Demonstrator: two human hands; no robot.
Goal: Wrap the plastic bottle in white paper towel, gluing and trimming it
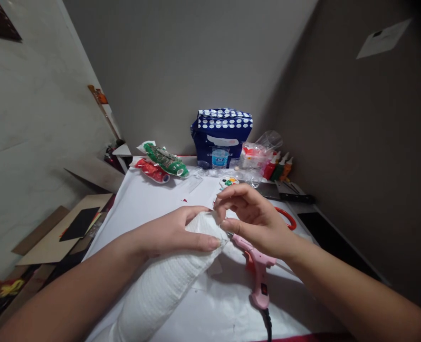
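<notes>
A long white ribbed tube-shaped piece (160, 292), looking like wrapped cloth, slants from the lower left up to the middle. My left hand (182, 232) is wrapped round its upper end, thumb pressed on the near side. At that end's edge, my right hand (248, 218) has thumb and fingertips brought together in a pinch; what is between them is too small to make out. A pink glue gun (258, 270) lies just below my right hand, nozzle towards the tube's end, its black cord running off the front.
Green (166, 159) and red fish-shaped pieces (152, 170) lie at the back left of the white-covered table. Behind stand a blue bag (219, 137) and several paint bottles (279, 168). Orange-handled scissors (287, 217) and a knife (296, 197) are on the right.
</notes>
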